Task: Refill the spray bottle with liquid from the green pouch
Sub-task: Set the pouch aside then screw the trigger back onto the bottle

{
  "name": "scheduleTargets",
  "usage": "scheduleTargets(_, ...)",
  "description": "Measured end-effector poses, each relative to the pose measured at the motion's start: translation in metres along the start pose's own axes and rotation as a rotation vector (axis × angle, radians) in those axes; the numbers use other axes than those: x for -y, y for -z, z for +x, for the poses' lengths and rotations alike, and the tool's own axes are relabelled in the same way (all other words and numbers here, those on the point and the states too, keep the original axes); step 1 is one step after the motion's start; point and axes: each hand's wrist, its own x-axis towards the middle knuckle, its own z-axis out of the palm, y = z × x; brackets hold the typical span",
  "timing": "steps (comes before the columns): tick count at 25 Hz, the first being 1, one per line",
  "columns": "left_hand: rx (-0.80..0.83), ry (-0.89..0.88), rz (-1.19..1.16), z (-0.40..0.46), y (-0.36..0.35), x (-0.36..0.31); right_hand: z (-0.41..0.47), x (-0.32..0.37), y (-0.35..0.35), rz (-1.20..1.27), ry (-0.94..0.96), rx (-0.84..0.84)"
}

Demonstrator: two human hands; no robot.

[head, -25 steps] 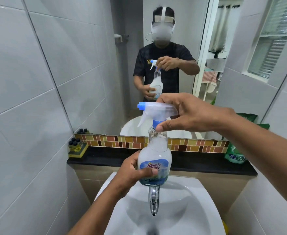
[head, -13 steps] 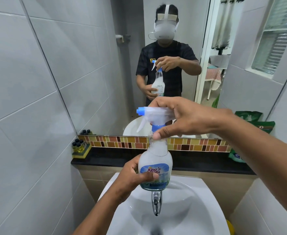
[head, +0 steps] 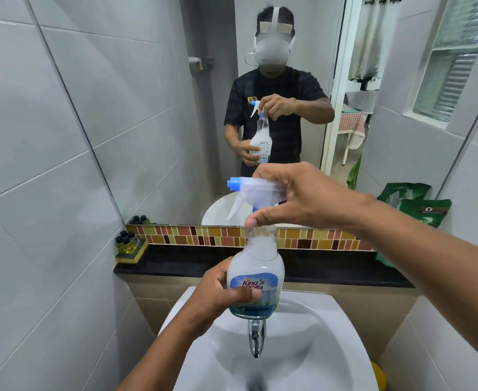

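Observation:
I hold a translucent spray bottle [head: 256, 273] with a blue label upright above the sink. My left hand [head: 221, 294] wraps its lower body from the left. My right hand [head: 297, 198] grips the bottle's white trigger head [head: 253, 190] with its blue nozzle, thumb pressed at the blue collar on the neck. The green pouch [head: 422, 211] stands on the dark ledge at the right, behind my right forearm, which hides its lower part.
A white sink [head: 302, 351] with a chrome tap [head: 256, 341] lies below the bottle. The dark ledge [head: 181, 263] carries small dark-capped bottles [head: 127, 242] on a yellow sponge at the left. A mirror [head: 161, 94] above it reflects a person and an open doorway.
The view has shifted down and right a little. Both hands keep their hold on the bottle; my right thumb has shifted slightly around the collar.

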Motion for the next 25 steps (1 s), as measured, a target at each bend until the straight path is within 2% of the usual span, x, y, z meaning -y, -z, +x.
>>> scheduleTargets(3, -0.007, 0.010, 0.000, 0.000, -0.002, 0.001, -0.002, -0.004, 0.008, 0.035, -0.001, 0.140)
scheduleTargets(9, -0.022, 0.020, 0.000, 0.001, 0.004, 0.004, 0.005, 0.000, -0.008, 0.039, 0.032, 0.045)
scheduleTargets(14, -0.009, 0.038, 0.013, -0.004, 0.004, 0.009, 0.005, -0.011, -0.001, 0.066, 0.006, 0.156)
scheduleTargets(19, -0.061, 0.022, 0.000, 0.003, 0.024, 0.011, 0.017, -0.012, -0.020, 0.066, 0.000, -0.001)
scheduleTargets(22, -0.045, 0.027, -0.026, 0.010, 0.037, 0.012, 0.027, -0.020, -0.031, 0.247, -0.024, -0.013)
scheduleTargets(25, -0.043, 0.039, -0.067, 0.020, 0.058, 0.015, 0.026, -0.045, -0.056, 0.426, -0.155, 0.139)
